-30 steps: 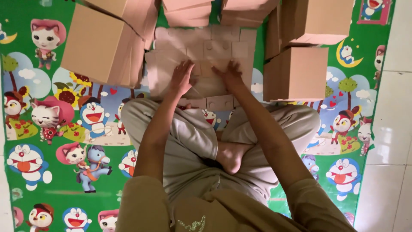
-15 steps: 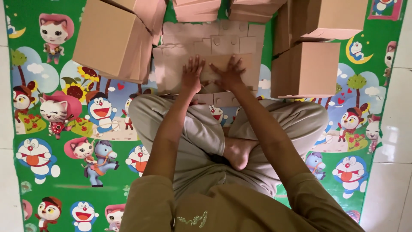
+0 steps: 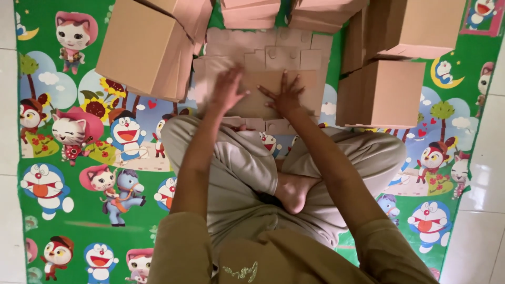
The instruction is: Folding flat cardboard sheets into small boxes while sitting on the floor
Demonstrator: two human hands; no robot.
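I sit cross-legged on a green cartoon mat (image 3: 79,158). A stack of flat, unfolded brown cardboard sheets (image 3: 284,52) lies in front of my knees. My left hand (image 3: 227,89) rests flat on the top sheet, fingers spread and slightly blurred. My right hand (image 3: 286,97) presses palm-down on the same sheet just beside it, fingers splayed. Neither hand grips anything.
Assembled brown boxes surround the stack: a big one (image 3: 144,47) at the left, two (image 3: 389,92) stacked at the right (image 3: 415,26), more (image 3: 250,13) behind. White floor tiles (image 3: 484,184) border the mat on the right and left edges.
Both hands have slid over the top cardboard sheet, the left hand shifting left and spreading. The camera has tilted, so the stack sits lower in view.
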